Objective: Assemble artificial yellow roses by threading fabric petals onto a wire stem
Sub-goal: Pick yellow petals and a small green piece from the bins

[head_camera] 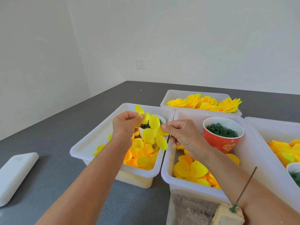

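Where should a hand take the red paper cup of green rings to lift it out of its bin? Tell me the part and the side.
Grip the red paper cup around its upper wall just under the white rim, coming from the near right. It stands upright and open-topped, so a side wrap keeps the green rings in. The far bin wall is close behind it, and the right hand is at its left.

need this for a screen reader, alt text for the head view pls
Two bare hands, left hand and right hand, hold a yellow fabric petal piece above white bins of loose petals, beside a red cup of green rings.
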The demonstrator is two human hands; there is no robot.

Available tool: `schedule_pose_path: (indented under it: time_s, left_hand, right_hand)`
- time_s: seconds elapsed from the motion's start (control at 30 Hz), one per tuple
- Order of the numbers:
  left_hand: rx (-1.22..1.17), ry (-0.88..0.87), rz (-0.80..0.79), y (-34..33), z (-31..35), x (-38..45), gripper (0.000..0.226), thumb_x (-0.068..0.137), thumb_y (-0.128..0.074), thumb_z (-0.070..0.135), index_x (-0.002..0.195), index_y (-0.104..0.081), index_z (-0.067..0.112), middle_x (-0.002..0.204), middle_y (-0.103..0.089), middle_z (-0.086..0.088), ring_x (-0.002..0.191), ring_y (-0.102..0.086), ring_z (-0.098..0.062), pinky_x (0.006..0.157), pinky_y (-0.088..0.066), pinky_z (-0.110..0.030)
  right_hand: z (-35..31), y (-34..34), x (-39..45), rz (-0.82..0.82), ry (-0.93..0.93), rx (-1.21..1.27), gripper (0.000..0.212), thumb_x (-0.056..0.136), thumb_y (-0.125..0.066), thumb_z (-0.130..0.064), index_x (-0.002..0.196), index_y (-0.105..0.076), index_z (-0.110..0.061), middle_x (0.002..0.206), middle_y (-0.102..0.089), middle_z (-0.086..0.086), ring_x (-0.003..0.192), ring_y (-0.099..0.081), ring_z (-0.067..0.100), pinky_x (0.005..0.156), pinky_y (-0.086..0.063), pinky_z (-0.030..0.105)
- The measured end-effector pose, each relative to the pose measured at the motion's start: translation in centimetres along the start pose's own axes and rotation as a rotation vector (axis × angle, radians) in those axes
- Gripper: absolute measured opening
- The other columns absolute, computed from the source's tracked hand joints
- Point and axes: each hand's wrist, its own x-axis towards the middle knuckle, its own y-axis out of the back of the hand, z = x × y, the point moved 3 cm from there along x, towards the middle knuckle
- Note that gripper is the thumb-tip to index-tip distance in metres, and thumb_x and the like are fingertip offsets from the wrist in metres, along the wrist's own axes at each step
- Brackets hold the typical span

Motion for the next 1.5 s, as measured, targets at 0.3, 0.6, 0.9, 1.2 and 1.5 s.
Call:
schedule_pose_path:
  time_s: [0.3,0.6,0.9,1.2,1.5]
  left_hand:
    - [0.23,0.07,0.126,0.6,-0.8,0.9,0.028,0.078,-0.058,-0.013,0.086,-0.066,0.013,0.075,-0.058,0.002,0.063,-0.052,-0.012,0.056,-0.047,-0.023]
    - [0.276,0.136,0.139,0.8,-1.1,1.1,0.021,0.081,-0.06,-0.008,0.088,-0.066,0.011,0.082,-0.061,-0.006,0.065,-0.053,-0.012,0.044,-0.046,-0.02]
    - [0.393,0.216,0.015,0.3,-1.6,1.1,0.012,0.078,-0.067,0.003,0.086,-0.073,0.01,0.072,-0.055,0.0,0.067,-0.046,-0.013,0.057,-0.038,-0.025]
    - [0.439,0.236,-0.022,0.2,-1.6,1.0,0.016,0.078,-0.069,0.007,0.094,-0.072,0.007,0.079,-0.059,-0.004,0.071,-0.052,-0.017,0.056,-0.039,-0.025]
    - [0.449,0.207,-0.005,0.3,-1.5,0.9,0.009,0.076,-0.072,0.008,0.069,-0.068,0.012,0.062,-0.053,0.003,0.059,-0.045,-0.009,0.051,-0.037,-0.021]
  right_hand:
    - [0.1,-0.4,0.0,-0.024,0.049,-0.13,0.02,0.08,-0.071,-0.004,0.099,-0.07,-0.004,0.055,-0.061,-0.004,0.043,-0.053,0.0,0.049,-0.046,0.013]
    - [-0.1,-0.9,-0.1,-0.066,0.122,-0.179,0.025,0.086,-0.063,-0.002,0.11,-0.068,-0.009,0.1,-0.071,0.008,0.076,-0.065,0.0,0.072,-0.053,0.014]
    - [-1.0,-1.4,-1.0,-0.195,0.247,-0.486,0.037,0.08,-0.072,-0.019,0.117,-0.066,-0.018,0.103,-0.057,-0.018,0.083,-0.048,-0.019,0.078,-0.034,-0.002]
    - [-1.1,-1.0,-1.1,-0.186,0.23,-0.443,0.026,0.071,-0.08,-0.012,0.096,-0.074,-0.011,0.078,-0.066,-0.001,0.062,-0.053,0.0,0.066,-0.05,0.021]
    - [-0.8,-1.8,-0.7,-0.2,0.298,-0.335,0.022,0.087,-0.063,-0.021,0.099,-0.074,-0.006,0.097,-0.073,0.007,0.093,-0.068,0.016,0.087,-0.052,0.035]
